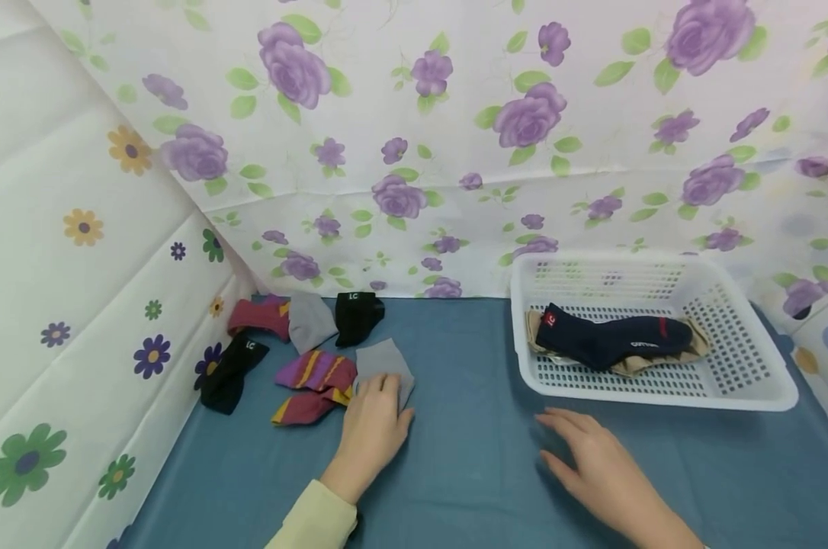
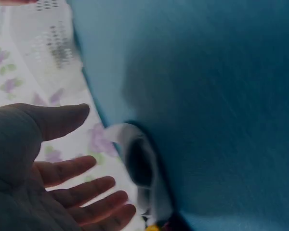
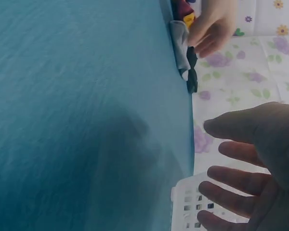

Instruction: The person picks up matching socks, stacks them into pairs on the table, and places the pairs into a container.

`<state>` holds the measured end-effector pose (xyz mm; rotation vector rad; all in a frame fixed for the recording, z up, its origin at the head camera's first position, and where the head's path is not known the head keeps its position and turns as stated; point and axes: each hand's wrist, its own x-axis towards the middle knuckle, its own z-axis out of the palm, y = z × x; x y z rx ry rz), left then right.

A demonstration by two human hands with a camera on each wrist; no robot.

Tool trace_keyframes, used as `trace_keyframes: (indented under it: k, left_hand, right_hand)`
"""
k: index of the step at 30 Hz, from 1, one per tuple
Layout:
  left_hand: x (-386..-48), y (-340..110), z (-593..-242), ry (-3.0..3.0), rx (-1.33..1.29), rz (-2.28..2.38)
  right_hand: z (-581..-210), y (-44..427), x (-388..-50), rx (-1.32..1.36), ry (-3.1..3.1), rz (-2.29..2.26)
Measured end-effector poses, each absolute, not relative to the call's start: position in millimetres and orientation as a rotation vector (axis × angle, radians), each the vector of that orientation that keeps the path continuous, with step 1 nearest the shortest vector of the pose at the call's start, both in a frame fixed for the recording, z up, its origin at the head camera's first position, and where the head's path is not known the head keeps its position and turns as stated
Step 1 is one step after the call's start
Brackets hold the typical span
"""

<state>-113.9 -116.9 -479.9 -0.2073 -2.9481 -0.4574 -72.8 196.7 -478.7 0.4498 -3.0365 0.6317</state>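
Note:
My left hand (image 1: 374, 423) hovers over the near end of a grey sock (image 1: 388, 358), its fingers slightly bent and apart. In the left wrist view, bare space shows between those fingers and the grey sock (image 2: 154, 192). Just left of it lies a purple, maroon and yellow sock (image 1: 314, 371). Behind are another grey sock (image 1: 309, 324), a black sock (image 1: 357, 319) and a maroon sock (image 1: 258, 317); a second black sock (image 1: 230, 375) lies farther left. My right hand (image 1: 595, 465), fingers spread and holding nothing, is in front of the white basket (image 1: 661, 398).
Inside the basket a navy sock (image 1: 609, 337) lies on beige socks (image 1: 697, 341). Blue cloth (image 1: 455, 457) covers the table. Flowered sheets (image 1: 455, 152) rise behind it and at the left side.

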Motion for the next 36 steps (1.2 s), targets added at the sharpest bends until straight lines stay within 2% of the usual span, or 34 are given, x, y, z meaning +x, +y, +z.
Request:
trace_keyframes:
  k: [8,16,20,28,36]
  left_hand:
    - [-126,-117,-495,-3.039,-0.177,-0.208]
    - [-127,-113,-496,-2.94,-0.359,-0.067]
    - [-128,-108,-490,-2.974,-0.494,-0.318]
    - [-128,-92,-469,-3.063,-0.769,-1.248]
    - [-126,-81,-443,-2.875,-0.936,-1.619]
  right_hand:
    - [-478,190,-75,0.464,-3.07,0.639]
    - [-476,186,-77,0.469,-3.053,0.695]
    - [-475,179,-78,0.469,-3.101,0.743]
    - [-477,168,-81,0.461,-3.13,0.8]
    - [-477,162,-83,0.488,-2.964,1.003]
